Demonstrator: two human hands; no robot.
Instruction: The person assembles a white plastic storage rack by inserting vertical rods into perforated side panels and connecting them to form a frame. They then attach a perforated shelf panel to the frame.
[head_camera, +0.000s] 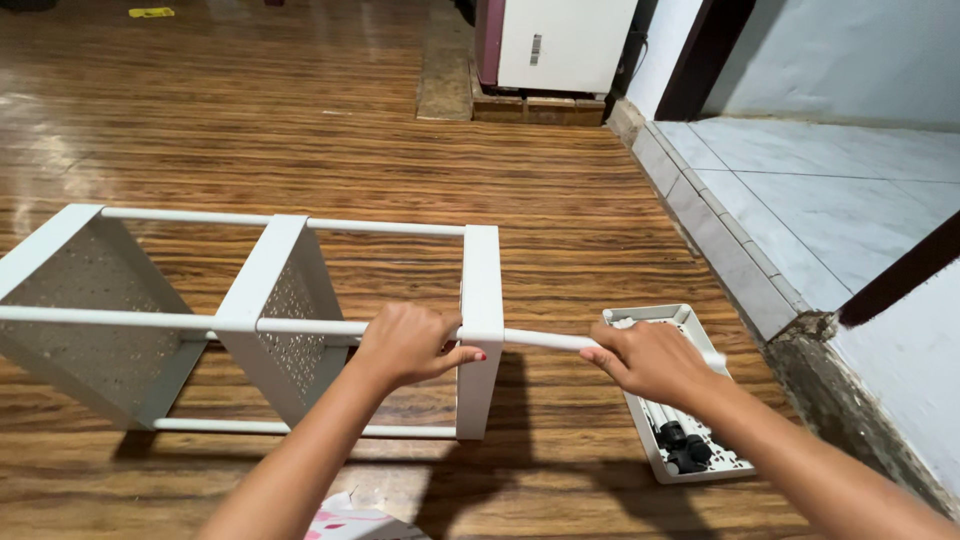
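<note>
A white metal rack frame (250, 320) lay on its side on the wooden floor (330, 130), with three perforated panels joined by four thin white rods, two along the top and two lower down. The left hand (408, 343) was closed around the near upper rod, just left of the third panel (481, 330). The right hand (650, 360) gripped one loose white rod (548, 340) whose end met that same panel's outer face, so the rod ran between the two hands. Just beside the right hand, one white perforated tray (690, 325) rested on the floor, holding a few more white rods and several small black caps (683, 447); their exact count could not be told. One white cabinet (560, 45) stood at the far wall.
</note>
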